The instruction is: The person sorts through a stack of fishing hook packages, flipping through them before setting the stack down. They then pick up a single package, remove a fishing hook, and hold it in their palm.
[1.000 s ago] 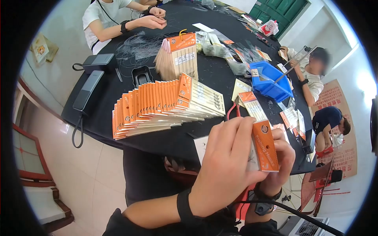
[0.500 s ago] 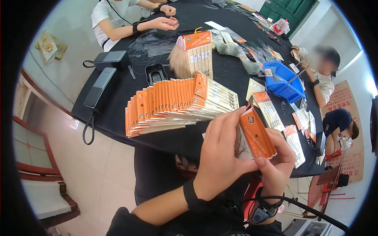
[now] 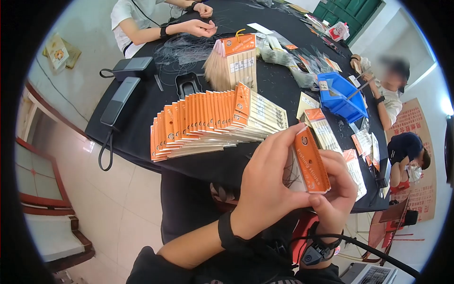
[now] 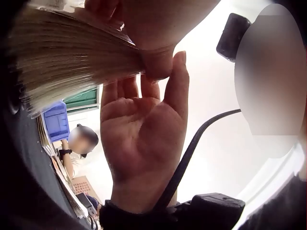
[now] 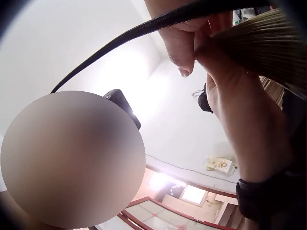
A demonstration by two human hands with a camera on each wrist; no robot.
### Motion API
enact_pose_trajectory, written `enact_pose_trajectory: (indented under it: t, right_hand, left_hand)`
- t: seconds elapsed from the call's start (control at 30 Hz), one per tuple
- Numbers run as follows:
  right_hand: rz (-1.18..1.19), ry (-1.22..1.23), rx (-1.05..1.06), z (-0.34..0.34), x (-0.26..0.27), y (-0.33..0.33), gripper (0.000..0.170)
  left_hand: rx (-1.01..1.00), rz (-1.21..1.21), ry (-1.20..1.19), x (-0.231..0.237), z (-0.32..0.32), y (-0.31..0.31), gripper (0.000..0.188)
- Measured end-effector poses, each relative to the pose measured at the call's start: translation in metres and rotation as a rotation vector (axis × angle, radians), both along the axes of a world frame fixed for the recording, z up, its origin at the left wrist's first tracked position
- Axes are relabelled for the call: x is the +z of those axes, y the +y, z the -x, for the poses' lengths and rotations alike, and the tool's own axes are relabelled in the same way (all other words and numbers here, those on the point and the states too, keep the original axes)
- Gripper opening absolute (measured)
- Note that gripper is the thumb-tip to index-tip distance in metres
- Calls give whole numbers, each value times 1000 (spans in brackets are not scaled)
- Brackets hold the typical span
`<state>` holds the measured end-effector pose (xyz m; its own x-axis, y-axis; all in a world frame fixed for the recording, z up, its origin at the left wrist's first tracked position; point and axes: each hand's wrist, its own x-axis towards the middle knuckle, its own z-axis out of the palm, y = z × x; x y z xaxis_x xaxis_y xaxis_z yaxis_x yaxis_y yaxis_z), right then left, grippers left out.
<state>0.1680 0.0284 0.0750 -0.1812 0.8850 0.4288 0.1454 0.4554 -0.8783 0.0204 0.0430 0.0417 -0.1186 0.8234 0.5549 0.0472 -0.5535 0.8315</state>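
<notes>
Both hands hold one stack of orange-headed fishing hook packets (image 3: pixel 310 162) in the head view, its printed top facing up. My left hand (image 3: pixel 265 182) grips the left side, fingers over the far edge and thumb along the near edge. Curled round the right side is my right hand (image 3: pixel 339 187), its thumb at the near corner beside the left thumb. Dark thin hooks or lines show below the orange header. In the left wrist view, the layered packet edges (image 4: pixel 76 55) spread out from the fingers. The right wrist view shows the same stack edges (image 5: pixel 264 45) fanned.
A long overlapping row of packets (image 3: pixel 198 118) lies on the black-covered table (image 3: pixel 137 146). Behind it stand a tied bundle (image 3: pixel 241 61) and a black tray (image 3: pixel 188 86). A blue bin (image 3: pixel 343 97) and loose packets (image 3: pixel 321 128) lie right; power banks (image 3: pixel 120 102) sit left. Other people sit around.
The head view has shifted, moving the table scene rightward. The held stack has turned slightly, and the right thumb has come onto its near corner. Red plier handles seen earlier are now hidden.
</notes>
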Motion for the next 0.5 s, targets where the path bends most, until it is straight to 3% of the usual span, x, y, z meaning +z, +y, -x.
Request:
enact_pose_trajectory:
  t: [0.13,0.27,0.33,0.37,0.47,0.5]
  right_hand:
    - [-43,-18,19,1,1,-2,60]
    - [13,-96,48,0,18,-7,59]
    - [-71,-184,104,0,29,-3,48]
    - [-109,-242,130,-2,33,-1,45]
    - [-197,-333,98,6,40,-1,32]
    - [-228,-339,77,8,37,-1,30]
  left_hand:
    - [-72,7,-13,-1,6,-1,88]
    - [-477,222,-202,-6,20,2,101]
    - [-721,371,-389,1,28,0,103]
    - [-750,484,-490,9,31,-4,107]
    - [-826,556,-468,2,39,-6,115]
    - [-911,541,-581,-5,40,-6,112]
